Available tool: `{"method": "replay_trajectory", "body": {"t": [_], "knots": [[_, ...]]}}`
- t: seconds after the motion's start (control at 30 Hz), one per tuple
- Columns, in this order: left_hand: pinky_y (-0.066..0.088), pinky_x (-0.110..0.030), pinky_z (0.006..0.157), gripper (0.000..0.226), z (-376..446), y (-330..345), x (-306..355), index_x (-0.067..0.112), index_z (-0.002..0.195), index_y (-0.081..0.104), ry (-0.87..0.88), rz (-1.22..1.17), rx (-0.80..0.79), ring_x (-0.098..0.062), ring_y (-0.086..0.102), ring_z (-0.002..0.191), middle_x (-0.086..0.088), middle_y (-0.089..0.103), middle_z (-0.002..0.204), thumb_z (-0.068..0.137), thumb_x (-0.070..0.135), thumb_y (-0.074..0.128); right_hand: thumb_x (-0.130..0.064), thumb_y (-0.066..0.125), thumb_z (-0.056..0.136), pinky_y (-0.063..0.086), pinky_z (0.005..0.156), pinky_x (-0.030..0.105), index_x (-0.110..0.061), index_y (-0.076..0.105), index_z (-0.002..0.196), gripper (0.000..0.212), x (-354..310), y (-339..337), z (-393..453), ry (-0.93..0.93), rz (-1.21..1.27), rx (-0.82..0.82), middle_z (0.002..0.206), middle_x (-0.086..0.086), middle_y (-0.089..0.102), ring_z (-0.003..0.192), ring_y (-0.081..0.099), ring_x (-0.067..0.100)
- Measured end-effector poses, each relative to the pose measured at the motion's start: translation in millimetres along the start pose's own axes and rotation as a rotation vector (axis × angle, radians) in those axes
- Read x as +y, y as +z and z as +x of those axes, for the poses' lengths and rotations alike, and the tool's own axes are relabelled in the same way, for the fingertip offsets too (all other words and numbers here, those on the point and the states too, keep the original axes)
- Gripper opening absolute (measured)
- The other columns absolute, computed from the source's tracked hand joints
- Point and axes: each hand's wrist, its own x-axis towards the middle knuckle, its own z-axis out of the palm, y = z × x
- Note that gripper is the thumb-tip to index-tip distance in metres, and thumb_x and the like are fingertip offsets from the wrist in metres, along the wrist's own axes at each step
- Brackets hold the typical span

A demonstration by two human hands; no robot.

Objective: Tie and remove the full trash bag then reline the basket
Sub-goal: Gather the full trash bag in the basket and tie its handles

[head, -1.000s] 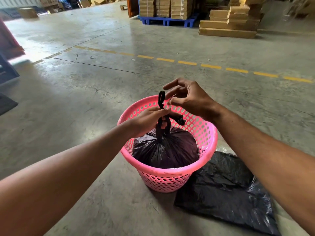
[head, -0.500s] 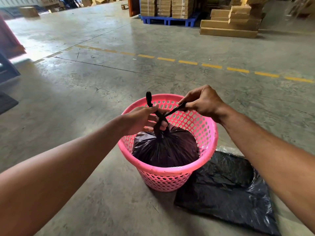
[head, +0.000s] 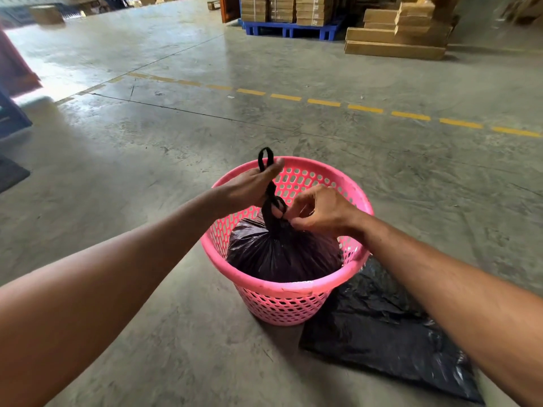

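A full black trash bag (head: 282,254) sits inside a pink perforated basket (head: 291,292) on the concrete floor. Its neck is twisted into a thin strap that rises above the bag. My left hand (head: 249,189) grips that strap, and a loop of the strap sticks up past the fingers. My right hand (head: 318,211) pinches the strap low down, at the knot just above the bag's top. A flat, empty black bag (head: 379,345) lies on the floor against the basket's right side.
Stacked cardboard boxes (head: 396,33) and a blue pallet (head: 291,27) with cartons stand far across the floor. A dashed yellow line (head: 323,102) crosses the concrete. Dark and blue objects sit at the left edge.
My right hand dropped from the strap end pulled out to the right down to the knot at the bag's top. My left hand rose and now holds the strap upright.
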Motion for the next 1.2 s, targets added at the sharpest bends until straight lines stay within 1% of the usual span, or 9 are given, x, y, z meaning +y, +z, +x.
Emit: {"method": "replay_trajectory", "body": {"t": [0.07, 0.13, 0.23, 0.37, 0.53, 0.67, 0.8, 0.93, 1.2], "knots": [[0.051, -0.038, 0.099, 0.081, -4.8, 0.9, 10.2, 0.021, 0.153, 0.032, 0.093, 0.28, -0.037, -0.007, 0.07, 0.092, -0.006, 0.068, 0.109, 0.092, 0.075, 0.032, -0.037, 0.078, 0.063, 0.06, 0.073, 0.04, -0.024, 0.071, 0.092, 0.033, -6.6, -2.3, -0.6, -0.007, 0.059, 0.088, 0.077, -0.001, 0.076, 0.07, 0.071, 0.01], [0.032, -0.036, 0.118, 0.08, -10.2, 2.7, 18.7, 0.034, 0.161, 0.014, 0.104, 0.478, -0.084, -0.014, 0.05, 0.136, 0.0, 0.047, 0.154, 0.093, 0.076, 0.025, -0.043, 0.086, 0.063, 0.058, 0.066, 0.035, -0.025, 0.065, 0.11, 0.055, -13.3, 3.6, -0.5, -0.023, 0.069, 0.144, 0.078, 0.0, 0.074, 0.067, 0.068, 0.009], [0.02, -0.029, 0.121, 0.067, -15.5, 7.8, 28.9, 0.036, 0.161, 0.008, 0.105, 0.555, -0.152, -0.013, 0.033, 0.148, 0.007, 0.025, 0.167, 0.1, 0.065, 0.015, -0.048, 0.084, 0.066, 0.058, 0.067, 0.039, -0.023, 0.068, 0.108, 0.051, -18.2, 16.0, 3.6, -0.091, 0.031, 0.252, 0.081, 0.0, 0.076, 0.071, 0.071, 0.012], [0.019, -0.007, 0.104, 0.054, -16.3, 2.8, 30.3, 0.025, 0.162, 0.016, 0.127, 0.581, -0.167, -0.011, 0.039, 0.138, 0.005, 0.041, 0.151, 0.11, 0.039, 0.018, -0.012, 0.082, 0.076, 0.058, 0.064, 0.046, 0.0, 0.069, 0.081, 0.018, -9.2, 6.3, 8.9, -0.045, 0.317, 0.303, 0.075, 0.02, 0.074, 0.062, 0.067, 0.024], [0.05, -0.039, 0.096, 0.056, -5.0, -14.7, 0.2, 0.021, 0.146, 0.049, 0.211, 1.029, -0.016, -0.03, 0.066, 0.113, -0.006, 0.072, 0.126, 0.091, 0.014, 0.048, -0.002, 0.082, 0.077, 0.051, 0.058, 0.033, 0.005, 0.068, 0.078, 0.016, 9.6, -10.4, 4.0, 0.074, 0.413, 0.271, 0.063, 0.017, 0.067, 0.051, 0.063, 0.024], [0.057, -0.035, 0.081, 0.031, -2.5, -16.3, -14.0, 0.023, 0.113, 0.073, 0.39, 1.002, 0.115, -0.02, 0.072, 0.087, 0.001, 0.079, 0.092, 0.084, 0.016, 0.062, -0.002, 0.082, 0.076, 0.054, 0.057, 0.03, 0.005, 0.071, 0.081, 0.013, 6.5, -19.1, 4.1, 0.051, 0.222, 0.146, 0.065, 0.011, 0.071, 0.05, 0.066, 0.017], [0.045, -0.027, 0.068, 0.017, -0.4, -19.6, -19.8, 0.02, 0.097, 0.07, 0.36, 0.839, 0.142, 0.001, 0.056, 0.056, 0.008, 0.064, 0.059, 0.08, 0.021, 0.074, -0.006, 0.08, 0.079, 0.058, 0.064, 0.026, -0.009, 0.079, 0.087, 0.009, -2.4, -29.4, 4.7, -0.01, -0.015, 0.085, 0.071, 0.006, 0.077, 0.059, 0.074, 0.019], [0.051, -0.025, 0.07, 0.013, 1.1, -26.6, -31.3, 0.019, 0.081, 0.069, 0.259, 0.765, 0.048, 0.0, 0.068, 0.067, 0.008, 0.077, 0.069, 0.082, 0.031, 0.076, -0.01, 0.079, 0.077, 0.058, 0.074, 0.029, -0.013, 0.08, 0.079, 0.003, 3.2, -31.3, 7.5, 0.018, -0.281, 0.093, 0.077, 0.0, 0.077, 0.072, 0.074, 0.017], [0.06, -0.038, 0.069, 0.013, -1.6, -17.1, -51.6, 0.025, 0.083, 0.071, 0.113, 1.302, -0.049, -0.021, 0.069, 0.078, 0.005, 0.073, 0.081, 0.083, 0.028, 0.058, -0.018, 0.066, 0.077, 0.059, 0.084, 0.04, -0.015, 0.069, 0.108, 0.032, 19.4, -5.3, 4.0, 0.218, -0.88, 0.027, 0.112, 0.01, 0.071, 0.101, 0.07, 0.033]]}}
